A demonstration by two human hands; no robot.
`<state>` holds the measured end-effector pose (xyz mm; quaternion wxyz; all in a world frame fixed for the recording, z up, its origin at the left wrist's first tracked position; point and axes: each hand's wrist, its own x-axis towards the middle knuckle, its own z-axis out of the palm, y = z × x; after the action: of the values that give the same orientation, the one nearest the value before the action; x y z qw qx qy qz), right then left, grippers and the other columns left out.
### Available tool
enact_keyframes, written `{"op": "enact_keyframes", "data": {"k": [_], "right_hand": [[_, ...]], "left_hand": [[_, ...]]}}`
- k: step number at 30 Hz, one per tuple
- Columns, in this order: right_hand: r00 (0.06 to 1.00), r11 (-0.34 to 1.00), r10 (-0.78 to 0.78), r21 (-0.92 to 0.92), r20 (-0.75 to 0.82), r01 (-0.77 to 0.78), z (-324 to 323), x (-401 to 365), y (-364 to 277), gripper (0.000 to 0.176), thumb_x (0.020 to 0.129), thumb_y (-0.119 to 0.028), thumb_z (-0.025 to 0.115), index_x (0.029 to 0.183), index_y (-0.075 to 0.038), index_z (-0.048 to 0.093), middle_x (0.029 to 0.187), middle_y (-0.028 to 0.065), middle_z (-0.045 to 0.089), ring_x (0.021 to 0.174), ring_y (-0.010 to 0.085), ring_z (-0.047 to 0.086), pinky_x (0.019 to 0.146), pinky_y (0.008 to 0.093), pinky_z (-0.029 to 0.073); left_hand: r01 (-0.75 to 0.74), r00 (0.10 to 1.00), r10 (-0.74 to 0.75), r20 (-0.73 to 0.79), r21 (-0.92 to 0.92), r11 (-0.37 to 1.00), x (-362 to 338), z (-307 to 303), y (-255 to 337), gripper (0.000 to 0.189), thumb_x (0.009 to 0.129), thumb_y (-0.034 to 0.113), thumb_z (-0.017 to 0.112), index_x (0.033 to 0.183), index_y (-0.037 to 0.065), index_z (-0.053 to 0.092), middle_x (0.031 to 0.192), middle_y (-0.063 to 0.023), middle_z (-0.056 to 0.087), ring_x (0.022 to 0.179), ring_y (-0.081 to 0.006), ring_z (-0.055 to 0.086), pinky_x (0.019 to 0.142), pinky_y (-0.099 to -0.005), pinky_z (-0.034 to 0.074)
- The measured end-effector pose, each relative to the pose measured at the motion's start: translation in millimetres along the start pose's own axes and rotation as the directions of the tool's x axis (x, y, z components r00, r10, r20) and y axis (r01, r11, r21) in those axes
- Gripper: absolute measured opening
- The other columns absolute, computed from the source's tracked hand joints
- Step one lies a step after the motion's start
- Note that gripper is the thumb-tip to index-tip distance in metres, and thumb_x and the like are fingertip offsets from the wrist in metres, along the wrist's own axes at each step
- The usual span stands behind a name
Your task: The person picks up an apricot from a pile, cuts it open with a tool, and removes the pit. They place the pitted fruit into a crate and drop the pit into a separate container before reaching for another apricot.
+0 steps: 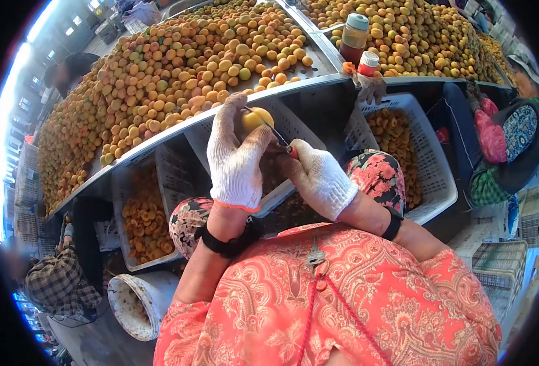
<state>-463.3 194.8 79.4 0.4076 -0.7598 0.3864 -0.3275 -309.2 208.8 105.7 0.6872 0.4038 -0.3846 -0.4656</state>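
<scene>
In the middle of the view, a yellow fruit (258, 119) is held in the gloved left hand (237, 155), whose fingers are curled around it. The right hand (319, 178), also gloved, is closed on the red handle of a thin knife (292, 151), and the fruit is met by the blade at its four o'clock side. The fruit can be judged light, rather soft, easily bruised and perhaps slippery when juice is let out; it should be gripped gently around its sides, with fingertips kept away from the blade. At twelve o'clock, a metal-edged worktop (178, 126) is covered by a big heap (178, 67) of similar fruits, and a jar (354, 38) and a bottle (368, 63) are placed at one o'clock. Below, opened fruits are kept in crates (437, 161) near three and nine o'clock; a stained bucket (162, 290) is seen at eight. Other people are seated at three and eight o'clock in the room.
</scene>
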Motion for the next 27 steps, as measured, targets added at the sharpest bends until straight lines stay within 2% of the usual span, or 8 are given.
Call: {"op": "enact_keyframes", "data": {"k": [6, 10, 12, 14, 17, 20, 24, 27], "right_hand": [[0.999, 0.991, 0.007, -0.134, -0.035, -0.012, 8.4, 1.5, 0.5, 0.019, 0.098, -0.019, 0.056, 0.102, -0.001, 0.051, 0.073, 0.0237, 0.062, 0.073, 0.0449, 0.063, 0.060, 0.0472, 0.048], [0.994, 0.973, -0.049, -0.228, -0.098, 0.026, 14.5, 7.9, 11.0, 0.021, 0.097, -0.020, 0.057, 0.104, -0.002, 0.050, 0.075, 0.0255, 0.064, 0.077, 0.0457, 0.064, 0.061, 0.0527, 0.049], [0.993, 0.968, -0.044, -0.251, -0.105, 0.016, 15.3, 9.7, 13.1, 0.021, 0.097, -0.020, 0.057, 0.104, -0.002, 0.050, 0.076, 0.0258, 0.065, 0.078, 0.0455, 0.065, 0.061, 0.0534, 0.050], [0.987, 0.970, -0.085, -0.237, -0.133, 0.052, 15.0, 10.2, 13.0, 0.020, 0.096, -0.019, 0.057, 0.102, -0.002, 0.050, 0.077, 0.0253, 0.065, 0.077, 0.0451, 0.065, 0.061, 0.0522, 0.050], [0.986, 0.973, -0.099, -0.222, -0.136, 0.067, 8.8, 9.3, 9.3, 0.022, 0.096, -0.018, 0.057, 0.108, -0.001, 0.051, 0.078, 0.0255, 0.065, 0.077, 0.0449, 0.065, 0.061, 0.0514, 0.050], [0.982, 0.976, -0.107, -0.206, -0.153, 0.074, 12.2, 8.3, 9.6, 0.026, 0.095, -0.017, 0.057, 0.115, 0.000, 0.052, 0.079, 0.0257, 0.065, 0.078, 0.0445, 0.066, 0.062, 0.0506, 0.051], [0.973, 0.963, -0.148, -0.248, -0.179, 0.101, 13.0, 8.8, 11.0, 0.031, 0.095, -0.015, 0.056, 0.121, 0.001, 0.051, 0.080, 0.0260, 0.065, 0.078, 0.0442, 0.066, 0.062, 0.0496, 0.051], [0.974, 0.977, -0.132, -0.190, -0.183, 0.097, 6.7, 5.1, 6.0, 0.029, 0.096, -0.016, 0.056, 0.119, 0.001, 0.051, 0.080, 0.0261, 0.065, 0.078, 0.0443, 0.066, 0.063, 0.0493, 0.051]], "left_hand": [[0.041, 0.999, -0.034, 0.033, -0.256, 0.966, 3.3, -0.4, -14.7, 0.043, 0.095, 0.003, 0.060, 0.135, -0.001, 0.047, 0.108, -0.0143, 0.061, 0.084, -0.0197, 0.065, 0.072, -0.0323, 0.056], [0.123, 0.991, -0.094, 0.092, -0.402, 0.907, 7.6, -5.9, -37.4, 0.033, 0.100, 0.028, 0.061, 0.121, 0.003, 0.057, 0.097, -0.0117, 0.066, 0.083, -0.0197, 0.063, 0.077, -0.0345, 0.053], [0.222, 0.959, -0.282, -0.027, -0.543, 0.810, 6.2, 1.3, -38.4, 0.031, 0.100, 0.030, 0.061, 0.116, 0.004, 0.058, 0.097, -0.0110, 0.066, 0.081, -0.0187, 0.063, 0.077, -0.0333, 0.053], [0.247, 0.958, -0.288, -0.005, -0.495, 0.833, 10.2, 0.0, -36.4, 0.032, 0.100, 0.031, 0.061, 0.115, 0.003, 0.058, 0.097, -0.0112, 0.066, 0.082, -0.0180, 0.063, 0.078, -0.0325, 0.053], [0.117, 0.993, -0.111, 0.050, -0.151, 0.981, 6.1, 7.5, -23.0, 0.037, 0.100, 0.035, 0.060, 0.114, 0.002, 0.058, 0.099, -0.0112, 0.067, 0.086, -0.0167, 0.064, 0.079, -0.0300, 0.054], [0.181, 0.982, -0.164, 0.093, -0.225, 0.957, 4.3, 1.2, -28.5, 0.040, 0.100, 0.040, 0.060, 0.114, 0.002, 0.058, 0.098, -0.0106, 0.067, 0.086, -0.0159, 0.064, 0.078, -0.0283, 0.052], [0.270, 0.933, -0.338, -0.121, -0.383, 0.883, 7.6, 7.1, -38.7, 0.049, 0.099, 0.050, 0.056, 0.117, 0.005, 0.058, 0.096, -0.0091, 0.065, 0.079, -0.0195, 0.063, 0.072, -0.0336, 0.055], [0.210, 0.977, -0.203, 0.071, -0.096, 0.973, 19.7, -20.0, -46.0, 0.045, 0.100, 0.041, 0.059, 0.119, 0.000, 0.061, 0.105, -0.0077, 0.066, 0.092, -0.0137, 0.060, 0.079, -0.0278, 0.049]]}}
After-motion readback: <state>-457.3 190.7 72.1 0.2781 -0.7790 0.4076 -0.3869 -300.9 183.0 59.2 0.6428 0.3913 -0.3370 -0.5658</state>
